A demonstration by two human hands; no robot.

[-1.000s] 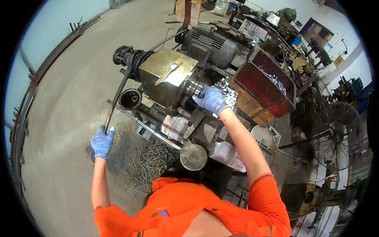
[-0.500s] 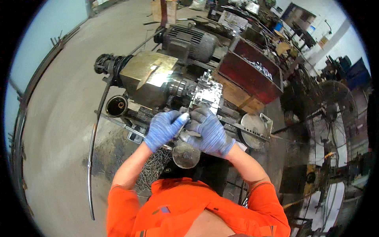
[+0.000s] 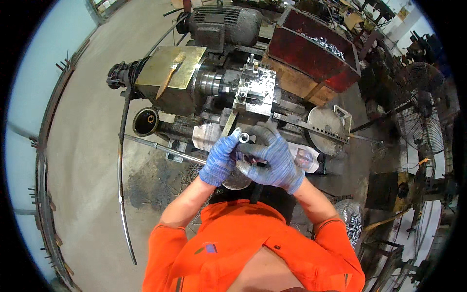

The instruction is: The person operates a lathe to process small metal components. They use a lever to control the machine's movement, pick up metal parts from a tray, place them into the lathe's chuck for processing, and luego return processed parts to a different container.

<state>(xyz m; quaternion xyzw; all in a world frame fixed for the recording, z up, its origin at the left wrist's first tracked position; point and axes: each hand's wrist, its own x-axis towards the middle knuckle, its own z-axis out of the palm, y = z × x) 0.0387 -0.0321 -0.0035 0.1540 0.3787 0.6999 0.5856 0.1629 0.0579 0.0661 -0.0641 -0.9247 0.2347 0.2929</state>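
Note:
Both my hands wear blue knitted gloves and meet just in front of a lathe-like machine. Between the left thumb and fingers of my left hand sits a small shiny metal ring, its round hole facing up. My right hand is curled close against it, with grey-stained fingertips; what lies inside its fingers is hidden. Just beyond the hands stands the machine's metal tool block, strewn with chips. To its left is the spindle chuck. A round metal disc shows partly below my hands.
A brush lies on the brass-coloured headstock cover. Behind are an electric motor and a red bin of metal parts. An oily cup stands left, near a long metal lever. A fan is at right.
My hands have drawn back from the tool block toward my body. The metal ring now shows at my fingertips. The whole view has shifted a little.

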